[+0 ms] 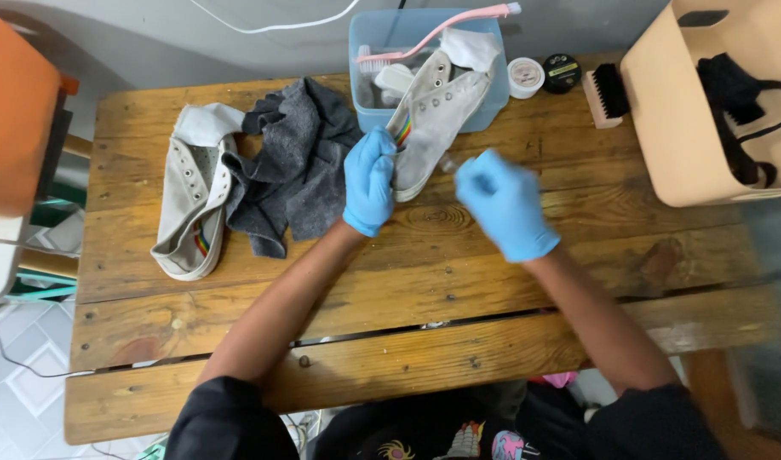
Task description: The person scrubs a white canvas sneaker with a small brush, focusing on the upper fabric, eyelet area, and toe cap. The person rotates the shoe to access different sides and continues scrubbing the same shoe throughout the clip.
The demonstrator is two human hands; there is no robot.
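Note:
My left hand (369,181), in a blue glove, grips the heel end of a white canvas sneaker (433,119) whose toe leans into a clear blue plastic tub (493,94). My right hand (503,203), also gloved in blue, is blurred just right of the sneaker, fingers curled; a small clear object may be at its fingertips, but I cannot tell. A second white sneaker (195,204) with no laces lies on the left of the wooden table (424,281). A grey cloth (301,166) lies between the two shoes.
A pink long-handled brush (442,27) rests across the tub. Two small round tins (544,75) and a wooden brush with black bristles (606,94) sit at the back. A beige basket (689,119) holding black laces stands at the right. An orange object (16,119) is at the left.

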